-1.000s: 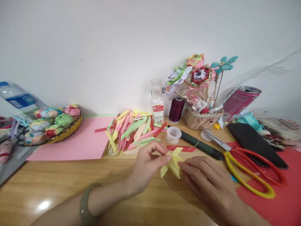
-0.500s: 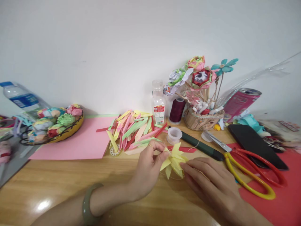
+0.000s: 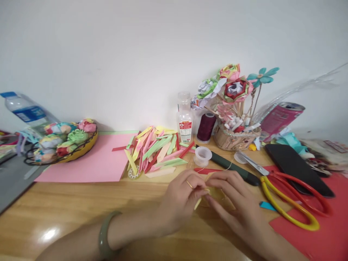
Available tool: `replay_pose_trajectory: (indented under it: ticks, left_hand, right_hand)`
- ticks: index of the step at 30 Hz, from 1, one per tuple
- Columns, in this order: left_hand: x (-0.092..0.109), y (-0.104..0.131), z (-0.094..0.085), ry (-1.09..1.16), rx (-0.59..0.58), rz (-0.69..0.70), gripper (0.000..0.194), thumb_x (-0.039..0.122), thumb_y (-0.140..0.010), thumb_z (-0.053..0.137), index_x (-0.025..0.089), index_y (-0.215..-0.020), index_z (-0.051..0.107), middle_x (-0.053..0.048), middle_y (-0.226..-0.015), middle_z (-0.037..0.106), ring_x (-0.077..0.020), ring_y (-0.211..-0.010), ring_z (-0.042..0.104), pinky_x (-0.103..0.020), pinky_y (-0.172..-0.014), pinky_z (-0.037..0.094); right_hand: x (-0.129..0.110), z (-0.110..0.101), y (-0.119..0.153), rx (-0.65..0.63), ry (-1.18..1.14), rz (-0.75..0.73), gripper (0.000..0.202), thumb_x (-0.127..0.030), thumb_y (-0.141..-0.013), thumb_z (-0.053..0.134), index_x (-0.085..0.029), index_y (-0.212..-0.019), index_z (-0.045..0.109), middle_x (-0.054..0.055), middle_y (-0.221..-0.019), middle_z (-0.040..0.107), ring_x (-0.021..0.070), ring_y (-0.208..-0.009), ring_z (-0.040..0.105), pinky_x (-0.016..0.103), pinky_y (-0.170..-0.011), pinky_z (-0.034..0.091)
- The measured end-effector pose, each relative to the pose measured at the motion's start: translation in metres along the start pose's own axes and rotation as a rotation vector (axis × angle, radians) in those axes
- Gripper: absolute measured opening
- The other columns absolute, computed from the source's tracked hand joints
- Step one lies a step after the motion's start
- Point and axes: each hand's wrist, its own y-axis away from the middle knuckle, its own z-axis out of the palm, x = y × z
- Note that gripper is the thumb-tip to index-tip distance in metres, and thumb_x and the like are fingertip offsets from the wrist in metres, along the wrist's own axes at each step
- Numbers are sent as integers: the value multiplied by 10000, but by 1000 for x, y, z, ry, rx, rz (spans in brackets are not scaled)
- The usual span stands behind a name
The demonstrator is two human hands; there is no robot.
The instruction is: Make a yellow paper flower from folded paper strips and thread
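Note:
A yellow folded-paper flower [image 3: 216, 195] sits between my two hands, mostly hidden by the fingers. My left hand [image 3: 182, 200], with a ring on one finger, pinches its near left side between thumb and fingers. From the other side my right hand [image 3: 236, 203] curves over the flower, its thumb and fingertips pressed to it. Thin thread shows near the fingers. Just behind the hands stands a small white spool [image 3: 202, 156], next to a red paper strip [image 3: 208, 170].
Folded paper strips [image 3: 160, 150] lie in a heap behind my left hand. Scissors [image 3: 288, 201] and a dark phone [image 3: 296, 168] lie right. A bottle [image 3: 185, 121], a maroon thread spool [image 3: 206, 127] and a flower basket [image 3: 236, 139] stand along the wall; a yellow basket [image 3: 81, 152] sits left.
My hands have closed in together around the yellow paper flower, which has turned and is now mostly covered. Its spread petals were in plain sight before.

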Motion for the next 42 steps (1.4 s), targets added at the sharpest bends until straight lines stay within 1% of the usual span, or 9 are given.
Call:
replay_pose_trajectory:
  ticks: [6,12,19,29,33,36,38,40,42]
  left_hand:
    - [-2,1,5,-13,20,-7,116,194,-880,413,192,-781,473,-28,-778,529,-146,-750,498,-288,-686,415]
    - [-2,3,5,84,42,-126,90,216,-880,406,193,-799,438,-21,-781,495,-141,-737,476,-288,-683,406]
    - [-2,3,3,96,20,-194,95,250,-885,405,190,-818,437,-20,-789,484,-139,-730,456,-282,-679,387]
    - [-4,5,3,259,38,-308,114,290,-883,427,188,-835,443,-23,-832,488,-144,-789,469,-291,-727,390]
    - [-8,-1,2,470,104,-408,157,343,-856,471,196,-831,421,-12,-818,480,-138,-775,480,-286,-723,416]
    - [-15,-8,0,633,224,-513,255,396,-786,564,192,-765,411,17,-749,459,-120,-725,484,-270,-701,429]
    - [-18,-13,-1,746,280,-607,317,404,-718,639,182,-727,413,27,-725,461,-106,-688,494,-248,-666,428]
    - [-18,-16,-1,888,287,-679,350,386,-662,695,172,-714,423,31,-717,480,-93,-659,511,-229,-638,425]
    - [-17,-18,0,1012,273,-698,353,358,-634,726,164,-713,441,30,-719,505,-86,-660,532,-220,-646,433]
  right_hand:
    - [-2,6,-1,11,56,-14,88,-134,-828,513,-212,-858,540,52,-850,564,192,-809,516,347,-658,463]
    - [2,9,0,88,141,-97,98,-129,-789,588,-197,-843,544,42,-816,594,177,-770,518,338,-659,458]
    - [9,9,2,43,180,-139,81,-144,-792,572,-206,-824,530,24,-788,597,156,-719,548,306,-615,472]
    - [11,6,5,30,127,-105,113,-119,-798,537,-198,-878,550,43,-835,588,150,-730,587,282,-603,508]
    - [12,-1,3,23,115,-119,277,-122,-825,484,-223,-1074,549,71,-935,620,185,-829,614,318,-664,522]
    - [15,-8,2,33,32,-41,361,-197,-854,474,-233,-1213,469,102,-1081,584,216,-984,581,349,-756,522]
    - [17,-9,3,47,-39,48,410,-319,-866,474,-227,-1261,412,119,-1157,537,240,-1075,531,381,-815,507]
    - [18,-6,4,40,-98,118,567,-482,-828,487,-214,-1306,343,138,-1222,486,270,-1131,485,418,-852,488]
    - [19,-2,6,6,-112,148,721,-567,-762,529,-212,-1340,287,148,-1260,445,296,-1163,448,448,-872,471]
